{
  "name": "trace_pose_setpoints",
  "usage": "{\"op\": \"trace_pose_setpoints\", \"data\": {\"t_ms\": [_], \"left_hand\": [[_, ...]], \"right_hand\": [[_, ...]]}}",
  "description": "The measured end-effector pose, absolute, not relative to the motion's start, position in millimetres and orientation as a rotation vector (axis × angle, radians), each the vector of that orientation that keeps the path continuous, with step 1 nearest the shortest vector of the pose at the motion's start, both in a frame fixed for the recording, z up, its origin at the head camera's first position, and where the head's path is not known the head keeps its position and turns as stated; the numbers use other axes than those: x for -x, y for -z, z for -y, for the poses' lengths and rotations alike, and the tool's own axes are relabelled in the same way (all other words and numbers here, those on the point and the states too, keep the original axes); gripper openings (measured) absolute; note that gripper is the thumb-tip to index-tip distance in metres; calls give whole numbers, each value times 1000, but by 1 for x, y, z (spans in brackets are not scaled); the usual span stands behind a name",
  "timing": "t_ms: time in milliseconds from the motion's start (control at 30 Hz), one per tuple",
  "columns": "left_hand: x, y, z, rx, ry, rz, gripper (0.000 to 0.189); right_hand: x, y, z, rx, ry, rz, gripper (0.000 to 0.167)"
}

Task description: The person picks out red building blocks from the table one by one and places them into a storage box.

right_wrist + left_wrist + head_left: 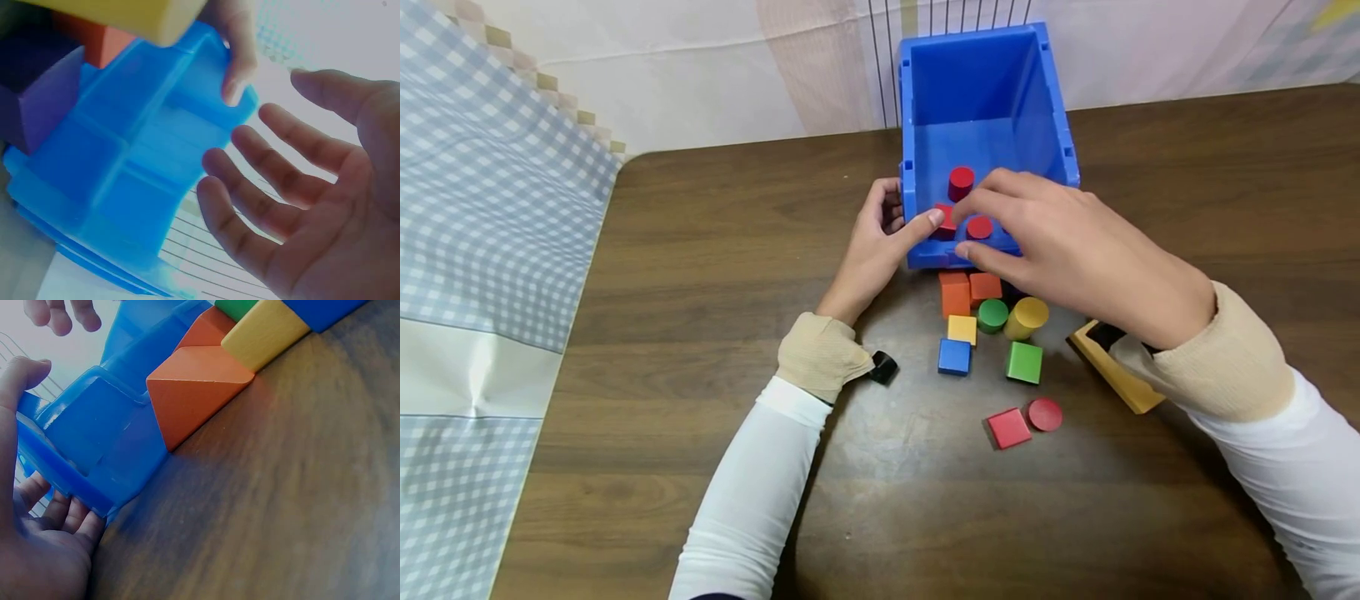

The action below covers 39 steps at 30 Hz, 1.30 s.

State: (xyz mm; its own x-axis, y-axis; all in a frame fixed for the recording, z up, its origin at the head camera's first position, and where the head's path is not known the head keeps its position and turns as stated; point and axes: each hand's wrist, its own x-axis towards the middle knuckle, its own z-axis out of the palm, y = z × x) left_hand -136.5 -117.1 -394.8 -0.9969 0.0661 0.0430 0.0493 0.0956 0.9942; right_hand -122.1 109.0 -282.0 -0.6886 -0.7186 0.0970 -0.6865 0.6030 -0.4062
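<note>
A blue plastic bin (1062, 108) stands at the table's back edge with red blocks inside: a cylinder (960, 183), a square-sided block (947, 223) and another round piece (979, 227). My left hand (874, 246) grips the bin's front left corner, thumb over the rim and fingers along the outer wall. Over the bin's front right part hovers my right hand (1067, 237), its fingers loosely bent and apart. The right wrist view shows nothing in that palm (331, 231). The right hand hides part of the bin's front.
Before the bin lie orange blocks (955, 295), green (992, 315) and yellow (1027, 318) cylinders, and yellow (962, 329), blue (954, 357) and green (1024, 362) cubes. Nearer are a red block (1008, 428) and red disc (1045, 414). A yellow block (1120, 371) lies under the right wrist.
</note>
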Motion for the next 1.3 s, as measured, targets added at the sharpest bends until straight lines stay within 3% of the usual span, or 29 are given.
{"op": "trace_pose_setpoints", "data": {"t_ms": [433, 667, 1300], "left_hand": [[135, 392, 117, -110, -2098, -2328, 56], [135, 392, 117, -100, -2076, -2349, 59], [134, 393, 117, -108, -2090, -2348, 61]], "right_hand": [[117, 269, -119, 1309, 479, -2771, 42], [118, 261, -129, 1212, 403, -2743, 49], [111, 271, -139, 1268, 103, -2603, 66]]}}
